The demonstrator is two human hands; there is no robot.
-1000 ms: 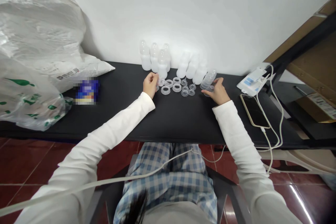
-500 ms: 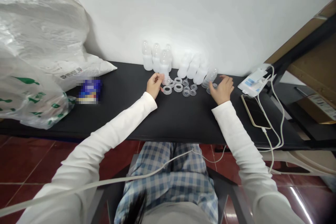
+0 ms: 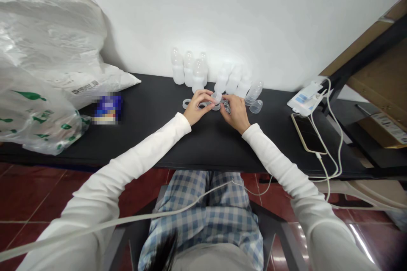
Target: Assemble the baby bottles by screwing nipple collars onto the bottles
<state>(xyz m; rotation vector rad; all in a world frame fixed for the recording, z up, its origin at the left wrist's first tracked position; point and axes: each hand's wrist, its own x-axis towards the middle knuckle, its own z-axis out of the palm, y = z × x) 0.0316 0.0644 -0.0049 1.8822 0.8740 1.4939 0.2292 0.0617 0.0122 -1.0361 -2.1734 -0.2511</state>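
Note:
Both hands meet over a cluster of small translucent plastic rings and nipples (image 3: 216,102) on the black table (image 3: 210,135). My left hand (image 3: 197,108) is curled with its fingertips pinched on a ring. My right hand (image 3: 234,111) is curled too, its fingertips on the small pieces; what it grips is hidden. One ring (image 3: 186,103) lies alone to the left of my left hand. Clear capped bottles (image 3: 190,69) and uncapped white bottles (image 3: 234,80) stand against the wall behind. A stack of clear caps (image 3: 254,91) leans to the right, with one cap (image 3: 256,106) lying beside it.
Large plastic bags (image 3: 44,67) fill the table's left end, with a small blue packet (image 3: 107,108) beside them. A phone (image 3: 309,134) on a white cable (image 3: 330,144) and a white adapter box (image 3: 304,97) lie at the right. A dark shelf with cardboard (image 3: 378,67) stands further right.
My right hand left the cap stack and moved left to the ring cluster. My left hand shifted right to meet it. One ring now lies apart on the left.

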